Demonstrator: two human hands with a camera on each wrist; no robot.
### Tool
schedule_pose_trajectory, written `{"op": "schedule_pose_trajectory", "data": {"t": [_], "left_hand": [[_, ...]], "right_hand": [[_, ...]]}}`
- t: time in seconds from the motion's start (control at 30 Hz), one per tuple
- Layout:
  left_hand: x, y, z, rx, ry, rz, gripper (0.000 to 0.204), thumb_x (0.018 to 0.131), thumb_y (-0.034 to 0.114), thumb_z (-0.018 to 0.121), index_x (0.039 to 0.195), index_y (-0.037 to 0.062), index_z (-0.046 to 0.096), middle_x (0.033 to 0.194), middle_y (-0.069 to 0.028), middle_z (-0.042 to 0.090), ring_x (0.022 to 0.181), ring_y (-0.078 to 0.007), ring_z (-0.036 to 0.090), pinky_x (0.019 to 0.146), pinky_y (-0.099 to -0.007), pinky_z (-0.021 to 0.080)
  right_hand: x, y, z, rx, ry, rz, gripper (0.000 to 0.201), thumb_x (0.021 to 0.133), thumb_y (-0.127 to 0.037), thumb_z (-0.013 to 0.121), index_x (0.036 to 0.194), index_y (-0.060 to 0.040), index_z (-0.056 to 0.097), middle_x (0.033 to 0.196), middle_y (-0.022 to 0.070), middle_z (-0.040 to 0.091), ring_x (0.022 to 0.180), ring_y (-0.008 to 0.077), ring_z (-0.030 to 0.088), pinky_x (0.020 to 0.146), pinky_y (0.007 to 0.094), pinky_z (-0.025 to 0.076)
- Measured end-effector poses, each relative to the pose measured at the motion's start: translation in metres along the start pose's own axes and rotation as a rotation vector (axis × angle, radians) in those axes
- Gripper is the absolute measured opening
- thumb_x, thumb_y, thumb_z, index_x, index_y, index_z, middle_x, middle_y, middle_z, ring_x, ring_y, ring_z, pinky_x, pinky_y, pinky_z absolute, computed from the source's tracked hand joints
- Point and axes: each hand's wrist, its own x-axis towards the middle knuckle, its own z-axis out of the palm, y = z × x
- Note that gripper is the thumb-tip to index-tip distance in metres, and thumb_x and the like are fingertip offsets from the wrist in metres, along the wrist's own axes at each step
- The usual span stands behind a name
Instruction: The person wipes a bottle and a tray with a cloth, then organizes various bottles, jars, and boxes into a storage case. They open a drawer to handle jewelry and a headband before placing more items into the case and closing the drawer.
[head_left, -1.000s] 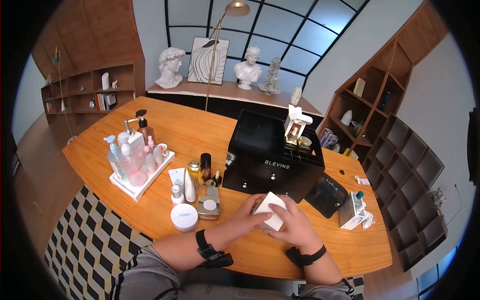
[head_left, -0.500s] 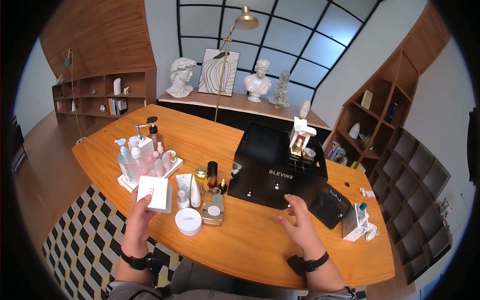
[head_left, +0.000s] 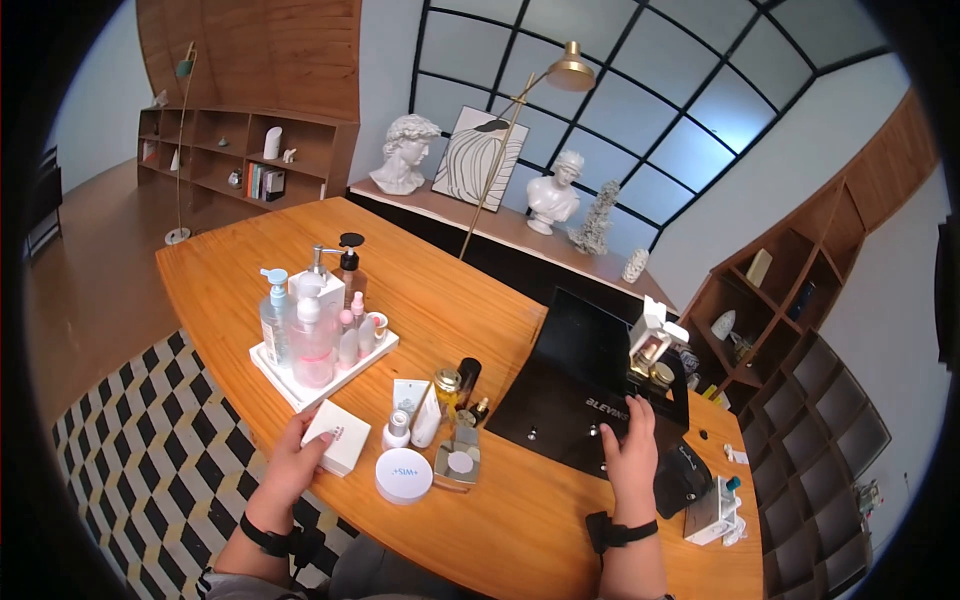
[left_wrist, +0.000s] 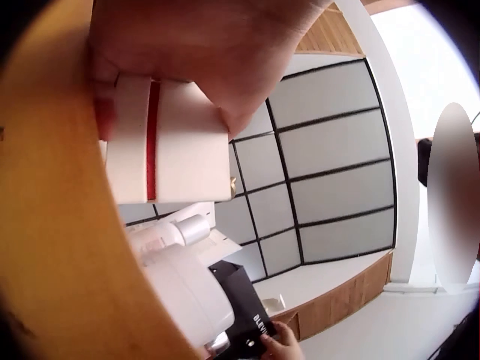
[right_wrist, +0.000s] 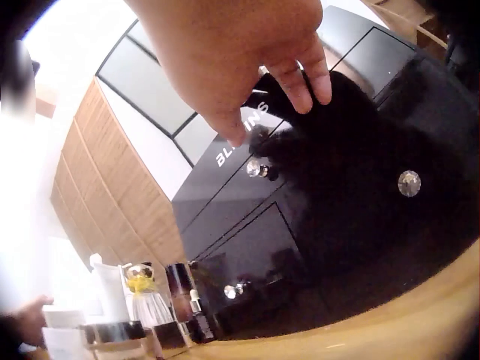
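My left hand (head_left: 290, 464) grips a white square box (head_left: 342, 438) by its left side, low over the table's front left, beside the round white jar (head_left: 404, 475). In the left wrist view the box (left_wrist: 180, 150) shows a red band along its side. My right hand (head_left: 632, 456) is in front of the black glossy case (head_left: 560, 385), fingers spread and holding nothing. The right wrist view has that hand (right_wrist: 247, 60) by the case's front, over the lettering and near a clear knob (right_wrist: 253, 166); whether it touches cannot be told.
A white tray (head_left: 291, 393) of pump bottles stands at the left. Small bottles, a tube (head_left: 426, 418) and a gold-edged compact (head_left: 460, 462) stand mid-table. An opened white box (head_left: 650, 335) sits on the case; a black pouch (head_left: 682, 480) and white holder (head_left: 708, 512) are at right.
The hands have parted from around the white box. My left hand carried it left and lowered it towards the table; my right hand moved up to the case's front. The head view has turned left.
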Motion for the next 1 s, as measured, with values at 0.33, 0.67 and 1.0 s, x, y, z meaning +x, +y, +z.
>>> {"op": "schedule_pose_trajectory", "data": {"t": [0.33, 0.67, 1.0], "left_hand": [[0.006, -0.017, 0.006, 0.568, 0.049, 0.449, 0.031, 0.092, 0.018, 0.058, 0.116, -0.0015, 0.061, 0.102, -0.0222, 0.064, 0.094, -0.0379, 0.060, 0.083, -0.0419, 0.048], [0.008, -0.016, -0.001, 0.580, -0.004, 0.491, 0.041, 0.084, 0.016, 0.067, 0.120, -0.0017, 0.057, 0.101, -0.0202, 0.063, 0.092, -0.0385, 0.057, 0.082, -0.0440, 0.047], [0.007, -0.020, 0.001, 0.561, 0.004, 0.520, 0.037, 0.088, 0.020, 0.064, 0.119, 0.0005, 0.057, 0.100, -0.0195, 0.062, 0.092, -0.0379, 0.058, 0.081, -0.0445, 0.047]], "right_hand": [[0.004, 0.005, 0.005, -0.012, 0.052, -0.016, 0.052, 0.083, -0.006, 0.071, 0.130, -0.0044, 0.051, 0.136, 0.0160, 0.052, 0.079, 0.0250, 0.062, 0.065, 0.0291, 0.052], [0.014, 0.013, 0.011, 0.099, 0.144, 0.115, 0.025, 0.086, 0.001, 0.065, 0.110, -0.0002, 0.057, 0.101, 0.0099, 0.057, 0.071, 0.0172, 0.056, 0.061, 0.0270, 0.049], [0.031, 0.049, 0.007, 0.289, 0.076, 0.164, 0.022, 0.087, 0.003, 0.063, 0.108, 0.0005, 0.057, 0.099, 0.0069, 0.054, 0.074, 0.0122, 0.058, 0.059, 0.0242, 0.051]]}}
